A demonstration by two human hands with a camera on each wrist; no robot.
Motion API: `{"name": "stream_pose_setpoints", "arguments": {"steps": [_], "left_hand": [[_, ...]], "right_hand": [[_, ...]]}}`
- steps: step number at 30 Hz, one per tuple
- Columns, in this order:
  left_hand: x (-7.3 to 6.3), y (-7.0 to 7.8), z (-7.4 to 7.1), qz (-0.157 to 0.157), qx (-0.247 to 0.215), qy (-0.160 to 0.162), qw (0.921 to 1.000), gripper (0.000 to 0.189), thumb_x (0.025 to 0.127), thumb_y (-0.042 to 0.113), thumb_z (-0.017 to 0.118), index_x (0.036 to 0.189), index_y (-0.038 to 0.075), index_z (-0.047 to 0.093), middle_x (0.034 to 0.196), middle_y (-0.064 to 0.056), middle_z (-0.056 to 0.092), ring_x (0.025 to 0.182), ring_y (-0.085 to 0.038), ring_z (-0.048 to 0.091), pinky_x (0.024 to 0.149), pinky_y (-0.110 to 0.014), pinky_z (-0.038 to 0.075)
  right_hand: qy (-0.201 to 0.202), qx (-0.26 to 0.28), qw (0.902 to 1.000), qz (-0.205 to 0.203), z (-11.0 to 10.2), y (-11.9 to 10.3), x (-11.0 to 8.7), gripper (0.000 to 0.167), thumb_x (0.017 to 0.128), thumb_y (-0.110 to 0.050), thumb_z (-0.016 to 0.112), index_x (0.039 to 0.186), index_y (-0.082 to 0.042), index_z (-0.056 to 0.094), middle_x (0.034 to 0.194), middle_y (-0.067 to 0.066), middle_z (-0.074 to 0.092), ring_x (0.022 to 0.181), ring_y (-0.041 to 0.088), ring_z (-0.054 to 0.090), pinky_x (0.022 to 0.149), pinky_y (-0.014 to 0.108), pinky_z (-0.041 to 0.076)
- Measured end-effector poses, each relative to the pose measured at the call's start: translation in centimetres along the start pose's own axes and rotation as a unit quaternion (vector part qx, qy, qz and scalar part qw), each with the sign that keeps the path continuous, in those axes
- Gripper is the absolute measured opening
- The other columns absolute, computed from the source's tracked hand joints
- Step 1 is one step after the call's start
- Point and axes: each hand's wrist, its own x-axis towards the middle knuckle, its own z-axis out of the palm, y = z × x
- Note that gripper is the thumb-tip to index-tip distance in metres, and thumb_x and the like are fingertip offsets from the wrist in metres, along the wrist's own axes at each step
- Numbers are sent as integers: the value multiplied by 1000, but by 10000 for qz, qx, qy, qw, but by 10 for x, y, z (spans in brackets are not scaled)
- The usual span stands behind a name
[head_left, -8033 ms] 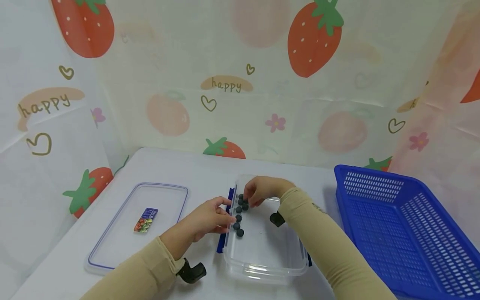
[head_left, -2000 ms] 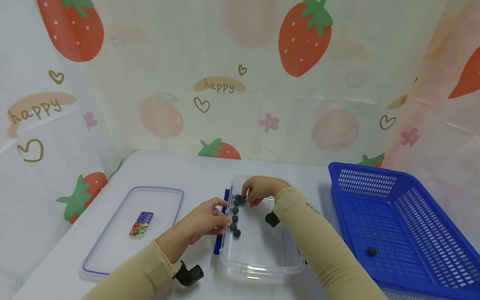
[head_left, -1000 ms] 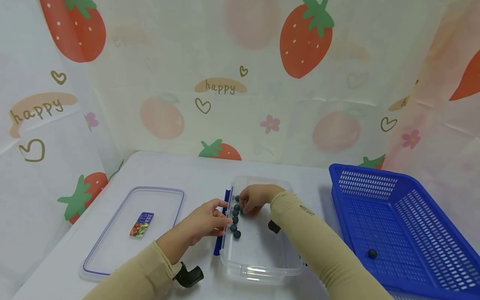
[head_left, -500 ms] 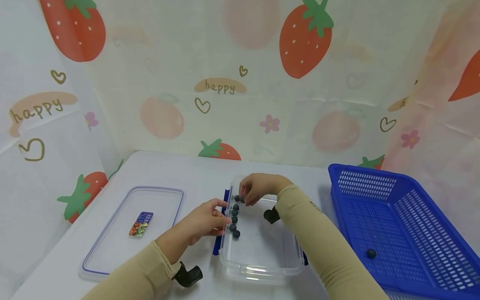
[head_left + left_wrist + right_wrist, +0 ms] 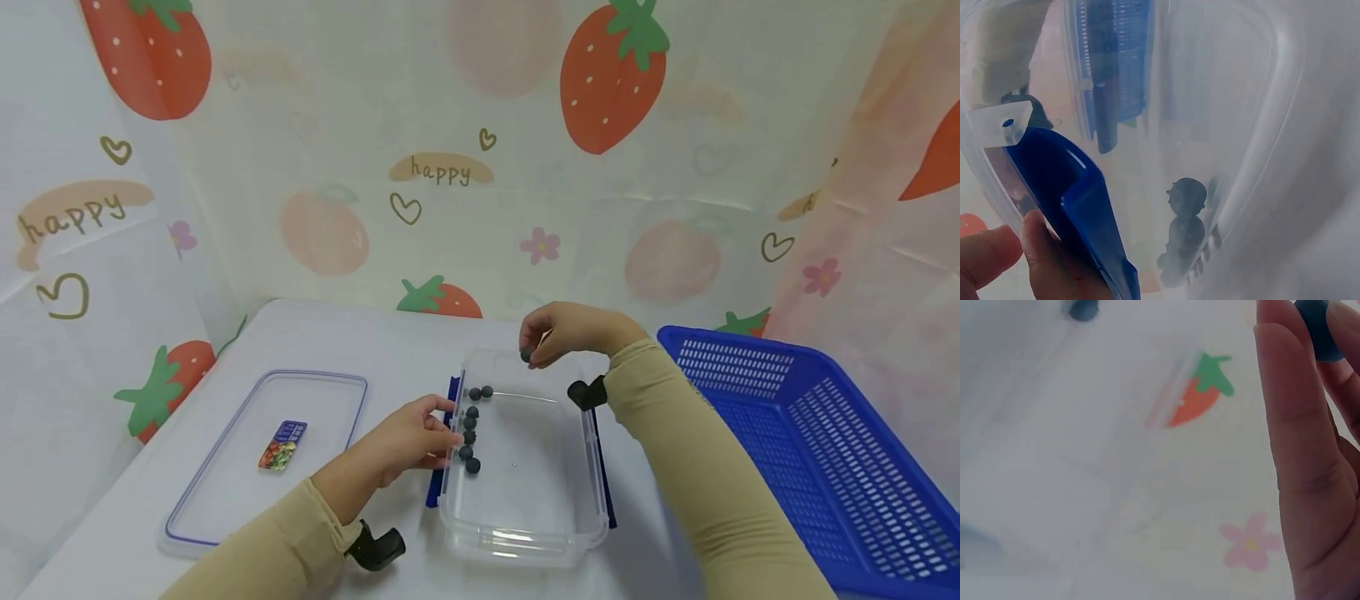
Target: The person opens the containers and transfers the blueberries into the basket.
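A clear plastic container (image 5: 525,508) with blue side latches stands mid-table. Several blueberries (image 5: 472,466) lie along its left wall, two of them at the far corner. My left hand (image 5: 408,435) pinches the container's left rim, thumb over the edge; in the left wrist view its fingertips lie beside the blue latch (image 5: 1060,181). Above the container's far edge, my right hand (image 5: 577,331) pinches one blueberry (image 5: 527,356) between thumb and fingertips. The right wrist view shows that same blueberry (image 5: 1319,331) between the fingers.
To the right stands a blue perforated basket (image 5: 750,346), partly hidden by the right sleeve. A clear lid (image 5: 225,492) with a blue seal lies at left, a small printed label (image 5: 282,446) on it. A fabric backdrop (image 5: 337,125) rises behind.
My right hand has lifted a blueberry from the container and moved up and right. Between the two oldest frames, a blueberry appeared in the basket; the right arm now hides it. The left hand stays put.
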Motion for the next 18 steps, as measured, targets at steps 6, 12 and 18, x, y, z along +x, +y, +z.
{"name": "stream_pose_setpoints", "arguments": {"steps": [6,12,18], "left_hand": [[0,0,0,5,23,17,10000,53,84,12,65,131,10,41,93,-15,59,73,-19,61,68,-30,55],[0,0,1,26,22,7,10000,53,84,12,65,131,9,41,94,-15,59,74,-18,61,68,-30,55],[-1,0,1,21,31,53,10000,51,84,11,65,130,10,42,94,-15,58,74,-19,61,68,-29,55]], "right_hand": [[291,-79,9995,-40,-28,8,-39,14,80,0,64,93,-2,59,93,13,61,91,28,63,80,33,53],[605,-152,9980,73,-49,29,-82,19,80,-1,64,98,-1,56,97,16,62,92,25,61,82,35,51],[1062,-165,9940,192,-64,60,-124,25,79,-6,68,99,1,55,95,15,62,89,23,60,80,35,50]]}}
